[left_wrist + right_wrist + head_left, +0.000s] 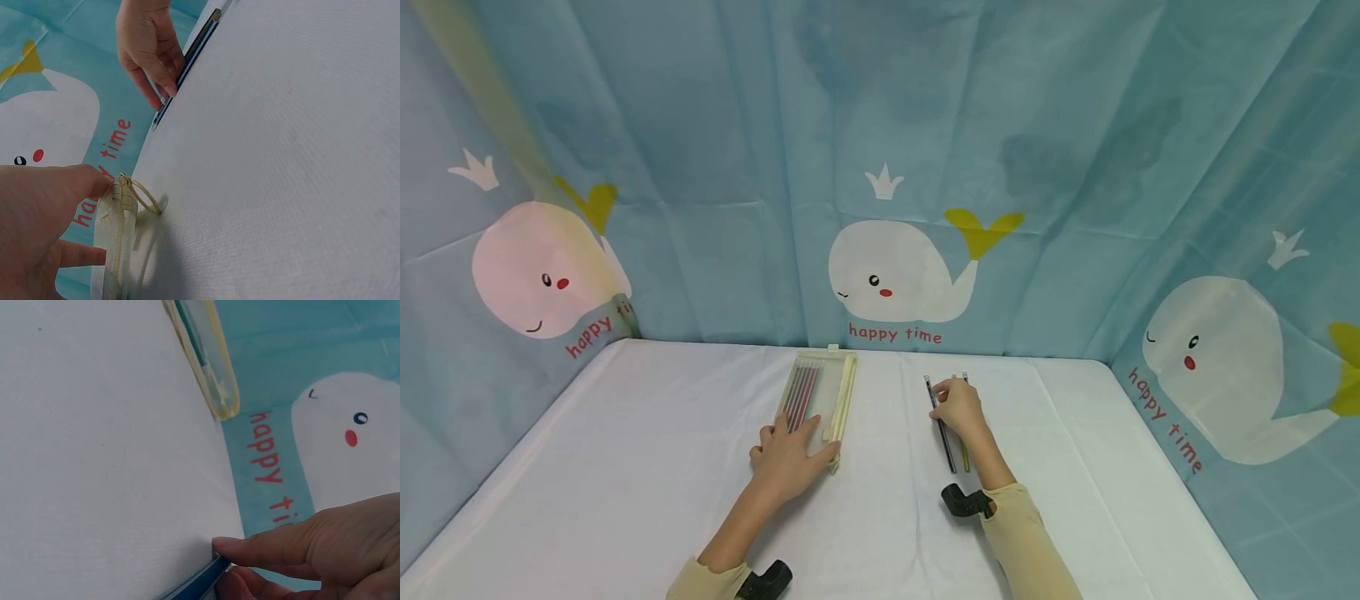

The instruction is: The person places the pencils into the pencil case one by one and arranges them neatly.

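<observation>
A clear zip pencil case [829, 387] with pale yellow edging lies at the back middle of the table, with several dark and reddish pencils [801, 396] inside. My left hand [790, 462] rests with spread fingers on its near end. In the left wrist view, the thumb touches the zipper [120, 215] beside a loop. To the right, my right hand [961, 408] pinches a dark pencil [946, 442] between thumb and fingers. A yellowish pencil [966, 461] lies close beside it, partly covered by the hand. In the right wrist view, the pinched pencil [199, 581] looks dark blue.
A white cloth [880, 517] covers the table. Blue curtains [880, 100] printed with whales stand along the back and both sides. Each wrist carries a black camera mount, the right one [962, 502] just below the pencils.
</observation>
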Available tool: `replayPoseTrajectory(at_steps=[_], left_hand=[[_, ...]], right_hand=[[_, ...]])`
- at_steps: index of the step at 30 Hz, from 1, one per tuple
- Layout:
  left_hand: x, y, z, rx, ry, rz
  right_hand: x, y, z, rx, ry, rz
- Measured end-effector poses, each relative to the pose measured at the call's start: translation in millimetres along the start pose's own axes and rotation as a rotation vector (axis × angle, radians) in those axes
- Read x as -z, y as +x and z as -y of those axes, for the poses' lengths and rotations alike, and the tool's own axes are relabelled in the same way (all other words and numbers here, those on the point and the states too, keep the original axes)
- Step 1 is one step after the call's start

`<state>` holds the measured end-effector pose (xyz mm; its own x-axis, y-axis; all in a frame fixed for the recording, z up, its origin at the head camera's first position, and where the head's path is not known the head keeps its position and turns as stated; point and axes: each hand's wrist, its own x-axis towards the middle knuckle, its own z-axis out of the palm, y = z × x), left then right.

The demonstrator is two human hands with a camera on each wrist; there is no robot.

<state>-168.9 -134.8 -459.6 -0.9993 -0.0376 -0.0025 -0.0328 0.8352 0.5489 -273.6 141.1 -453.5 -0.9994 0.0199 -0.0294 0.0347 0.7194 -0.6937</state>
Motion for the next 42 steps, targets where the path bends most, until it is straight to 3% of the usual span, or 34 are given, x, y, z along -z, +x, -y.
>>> replayPoseTrajectory(at_steps=[9, 16, 28, 42], left_hand=[[-0.7, 0.2, -0.2, 0.001, -0.001, 0.0], [-0.1, -0.5, -0.7, 0.003, -0.001, 0.003], [0.6, -0.8, -2.1, 0.002, 0.003, 0.004], [-2.3, 1.2, -0.3, -0.006, 0.023, -0.003]], right_hand=[[-1.2, 3.1, -3.3, 0.026, 0.038, 0.035], [-1.3, 5.2, -4.7, -0.007, 0.118, 0.069], [0.6, 7.1, -3.4, -0.041, 0.146, 0.078], [3.8, 7.3, -3.1, -0.075, 0.304, 0.103]])
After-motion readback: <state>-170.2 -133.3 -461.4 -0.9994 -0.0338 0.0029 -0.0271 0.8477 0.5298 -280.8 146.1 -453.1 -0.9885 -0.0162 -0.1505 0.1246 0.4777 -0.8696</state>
